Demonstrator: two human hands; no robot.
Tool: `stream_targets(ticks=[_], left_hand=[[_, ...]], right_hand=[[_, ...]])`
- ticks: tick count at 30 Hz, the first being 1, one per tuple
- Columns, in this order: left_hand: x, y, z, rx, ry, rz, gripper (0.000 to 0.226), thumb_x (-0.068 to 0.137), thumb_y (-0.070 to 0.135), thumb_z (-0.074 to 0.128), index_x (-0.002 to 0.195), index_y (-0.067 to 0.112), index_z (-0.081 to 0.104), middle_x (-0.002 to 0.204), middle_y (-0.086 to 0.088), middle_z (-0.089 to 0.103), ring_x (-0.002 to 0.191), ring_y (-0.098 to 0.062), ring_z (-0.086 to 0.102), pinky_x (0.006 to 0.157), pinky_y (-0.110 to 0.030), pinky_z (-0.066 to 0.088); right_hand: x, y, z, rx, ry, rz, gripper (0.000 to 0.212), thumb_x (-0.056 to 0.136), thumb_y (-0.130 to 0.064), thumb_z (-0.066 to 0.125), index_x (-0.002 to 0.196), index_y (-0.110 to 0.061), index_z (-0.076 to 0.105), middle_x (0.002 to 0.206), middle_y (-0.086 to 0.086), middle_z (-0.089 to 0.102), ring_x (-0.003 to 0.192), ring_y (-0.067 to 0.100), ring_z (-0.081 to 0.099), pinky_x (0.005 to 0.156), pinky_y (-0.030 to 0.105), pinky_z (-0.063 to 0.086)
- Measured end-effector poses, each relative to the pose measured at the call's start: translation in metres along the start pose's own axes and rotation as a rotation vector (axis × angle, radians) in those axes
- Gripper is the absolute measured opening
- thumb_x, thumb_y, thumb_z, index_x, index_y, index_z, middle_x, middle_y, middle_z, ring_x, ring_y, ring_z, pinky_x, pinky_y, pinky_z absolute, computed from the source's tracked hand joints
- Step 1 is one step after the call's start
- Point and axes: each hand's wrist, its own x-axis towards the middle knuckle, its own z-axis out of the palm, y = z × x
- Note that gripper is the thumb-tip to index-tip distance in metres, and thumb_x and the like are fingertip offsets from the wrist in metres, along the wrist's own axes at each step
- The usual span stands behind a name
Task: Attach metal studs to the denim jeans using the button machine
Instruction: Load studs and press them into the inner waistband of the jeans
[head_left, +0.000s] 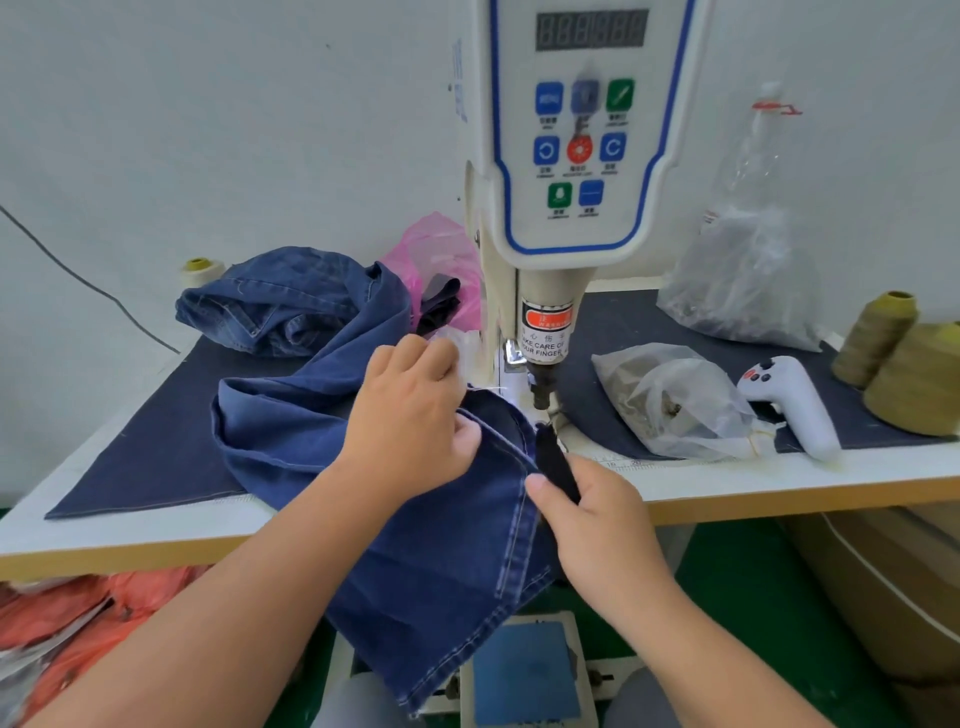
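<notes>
Positioning the garment under the press. The left hand (410, 410) grips a stitched edge of the denim jeans (447, 561), thumb on top and fingers curled under the fold; the right hand (597, 514) pinches a dark flap of the same fabric between thumb and fingers, just below and to the right of the left hand; between the two hands the cloth is drawn taut, presumably so that the chosen spot lies flat for the stud. The punch head (540, 387) of the button machine (582, 156) stands just beyond the fingertips of both hands, and the fabric edge reaches its base; whether a stud is already loaded cannot be told. The rest of the jeans trails away behind the left hand across the table (779, 483) and hangs down in front of both wrists, which keeps the weight off the held portion. A clear bag (670, 400), judged to hold the studs, lies near the right hand, to its right and beyond it, within easy reach; a white handheld controller (789, 400) lies further right; a foot pedal (530, 670) sits below the wrists, which would leave both hands free to hold the cloth during pressing.
</notes>
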Motion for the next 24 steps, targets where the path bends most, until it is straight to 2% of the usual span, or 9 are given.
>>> stream_targets(ticks=[3, 6, 9, 13, 16, 18, 20, 22, 24], left_hand=[[-0.006, 0.0, 0.002, 0.027, 0.013, 0.012, 0.013, 0.066, 0.019, 0.045, 0.059, 0.009, 0.046, 0.085, -0.006, 0.06, 0.076, -0.03, 0.05, 0.07, -0.038, 0.037], [-0.008, 0.005, -0.001, 0.005, 0.04, 0.179, 0.006, 0.067, 0.013, 0.063, 0.073, 0.012, 0.064, 0.104, -0.001, 0.068, 0.096, -0.026, 0.052, 0.084, -0.037, 0.036], [-0.004, 0.007, -0.008, -0.015, -0.079, 0.326, 0.036, 0.069, 0.013, 0.07, 0.105, 0.017, 0.071, 0.108, 0.004, 0.069, 0.104, -0.022, 0.058, 0.093, -0.035, 0.033], [0.001, 0.012, -0.012, -0.072, -0.293, 0.292, 0.051, 0.074, 0.016, 0.063, 0.125, 0.021, 0.065, 0.104, 0.004, 0.064, 0.094, -0.024, 0.056, 0.089, -0.036, 0.036], [0.002, 0.013, -0.01, -0.135, -0.338, 0.257, 0.031, 0.069, 0.015, 0.064, 0.098, 0.022, 0.071, 0.099, 0.0, 0.059, 0.085, -0.024, 0.048, 0.079, -0.038, 0.039], [0.002, 0.012, -0.009, -0.137, -0.36, 0.256, 0.012, 0.066, 0.019, 0.066, 0.078, 0.02, 0.066, 0.097, 0.002, 0.058, 0.085, -0.023, 0.047, 0.079, -0.032, 0.03], [0.002, 0.01, -0.008, -0.179, -0.381, 0.257, 0.009, 0.064, 0.022, 0.067, 0.07, 0.018, 0.061, 0.098, 0.008, 0.06, 0.093, -0.022, 0.049, 0.083, -0.026, 0.022], [0.003, 0.01, -0.012, -0.234, -0.395, 0.284, 0.012, 0.064, 0.021, 0.067, 0.064, 0.016, 0.057, 0.093, 0.012, 0.064, 0.101, -0.02, 0.053, 0.089, -0.025, 0.025], [0.003, 0.016, -0.017, -0.264, -0.397, 0.368, 0.012, 0.064, 0.019, 0.065, 0.06, 0.014, 0.054, 0.076, 0.01, 0.065, 0.097, -0.02, 0.059, 0.097, -0.03, 0.035]], right_hand=[[0.006, 0.0, -0.003, -0.058, 0.09, -0.087, 0.023, 0.098, -0.023, 0.057, 0.075, -0.024, 0.062, 0.074, -0.004, 0.067, 0.07, 0.01, 0.061, 0.066, 0.031, 0.05], [0.01, 0.001, -0.002, -0.071, 0.084, -0.131, 0.02, 0.099, -0.024, 0.055, 0.083, -0.034, 0.06, 0.078, -0.012, 0.067, 0.078, 0.001, 0.06, 0.061, 0.015, 0.044], [0.013, 0.002, -0.001, -0.027, 0.009, -0.151, 0.02, 0.099, -0.021, 0.056, 0.095, -0.04, 0.06, 0.091, -0.022, 0.067, 0.089, -0.009, 0.059, 0.068, 0.007, 0.041], [0.014, 0.005, -0.003, 0.046, -0.127, -0.15, 0.035, 0.1, -0.017, 0.055, 0.094, -0.051, 0.059, 0.097, -0.044, 0.062, 0.096, -0.019, 0.056, 0.076, 0.0, 0.04], [0.015, 0.007, -0.01, 0.108, -0.277, -0.103, 0.03, 0.101, -0.016, 0.054, 0.096, -0.042, 0.068, 0.092, -0.023, 0.072, 0.09, -0.004, 0.066, 0.08, 0.017, 0.05], [0.015, 0.005, -0.016, 0.074, -0.312, -0.109, 0.039, 0.101, -0.015, 0.053, 0.083, -0.046, 0.068, 0.072, -0.023, 0.068, 0.069, -0.008, 0.061, 0.065, 0.01, 0.044], [0.018, 0.006, -0.021, -0.005, -0.272, -0.109, 0.038, 0.101, -0.019, 0.054, 0.075, -0.045, 0.065, 0.061, -0.022, 0.061, 0.058, -0.007, 0.054, 0.056, 0.009, 0.037], [0.02, 0.005, -0.024, -0.047, -0.256, -0.096, 0.035, 0.101, -0.022, 0.054, 0.074, -0.041, 0.064, 0.06, -0.023, 0.061, 0.057, -0.007, 0.054, 0.054, 0.008, 0.037], [0.021, 0.004, -0.025, -0.084, -0.273, -0.109, 0.045, 0.101, -0.021, 0.054, 0.07, -0.052, 0.062, 0.055, -0.027, 0.057, 0.053, -0.01, 0.052, 0.052, 0.006, 0.036]])
